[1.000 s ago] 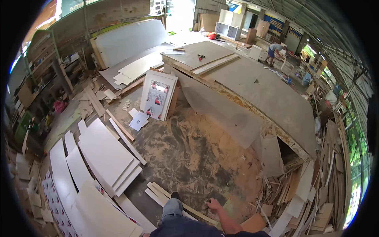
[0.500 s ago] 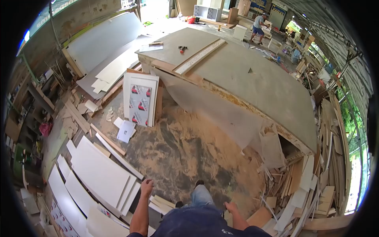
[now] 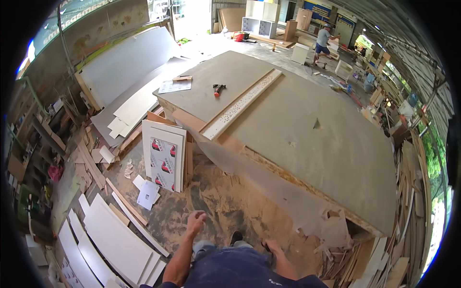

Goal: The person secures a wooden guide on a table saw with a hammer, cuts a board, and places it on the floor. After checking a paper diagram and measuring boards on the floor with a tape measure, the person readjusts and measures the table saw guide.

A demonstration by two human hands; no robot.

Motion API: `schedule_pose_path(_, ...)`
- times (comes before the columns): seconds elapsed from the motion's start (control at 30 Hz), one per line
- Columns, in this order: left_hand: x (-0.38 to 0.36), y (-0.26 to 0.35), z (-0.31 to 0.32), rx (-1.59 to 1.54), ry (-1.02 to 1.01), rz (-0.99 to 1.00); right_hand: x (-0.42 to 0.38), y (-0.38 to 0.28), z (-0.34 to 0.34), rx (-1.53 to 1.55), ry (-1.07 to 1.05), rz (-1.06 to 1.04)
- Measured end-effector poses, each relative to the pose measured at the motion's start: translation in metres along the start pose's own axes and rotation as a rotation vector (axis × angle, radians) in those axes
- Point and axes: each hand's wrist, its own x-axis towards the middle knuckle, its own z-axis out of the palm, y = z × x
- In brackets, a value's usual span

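My left hand (image 3: 196,222) hangs in front of my body over the dusty floor, its fingers loosely bent and apart, holding nothing I can see. Low on the other side is my right hand (image 3: 273,246), small in view, with fingers loosely extended and nothing visible in them. Ahead stands a large workbench (image 3: 307,129) with a grey-brown top. On it lie a hammer (image 3: 219,90) with a red-and-black handle, a long pale strip (image 3: 240,106) speckled with dots, and a small wooden piece (image 3: 182,78) on a sheet of paper (image 3: 174,86). Neither hand touches these.
White panels (image 3: 113,235) lie stacked at lower left. Boards (image 3: 163,165) lean against the bench's near left corner. Scrap wood strips (image 3: 408,201) pile up along the right. Sawdust (image 3: 249,201) covers the floor ahead. Another person (image 3: 322,42) works far off beside white cabinets.
I have stepped closer to the workbench, which now looks larger. My left hand has swung forward, away from the white panels. The distant person has shifted posture.
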Motion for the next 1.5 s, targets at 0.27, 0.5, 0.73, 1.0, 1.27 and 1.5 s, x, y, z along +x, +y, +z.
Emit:
schedule_pose_path(0.27, 0.177, 0.173, 0.021, 0.122, 0.154, 0.419, 0.099, -0.249, -0.011, 0.516, -0.200, -0.396)
schedule_pose_path(0.5, 0.349, 0.281, 0.064, 0.686, 0.104, 0.642, 0.135, -0.369, 0.006, 0.801, -0.140, -0.247)
schedule_pose_path(0.73, 0.412, 0.308, 0.105, 1.044, -0.168, 0.709, 0.130, -0.418, 0.013, 0.917, -0.060, -0.190)
schedule_pose_path(1.0, 0.423, 0.311, 0.107, 1.053, -0.213, 0.718, 0.149, -0.414, 0.018, 0.844, 0.104, -0.049)
schedule_pose_path(1.27, 0.429, 0.314, 0.099, 0.899, -0.215, 0.721, 0.106, -0.452, -0.011, 0.695, 0.077, -0.115)
schedule_pose_path(1.5, 0.455, 0.322, 0.068, 0.583, -0.318, 0.644, 0.027, -0.587, -0.049, 0.364, -0.020, -0.598)
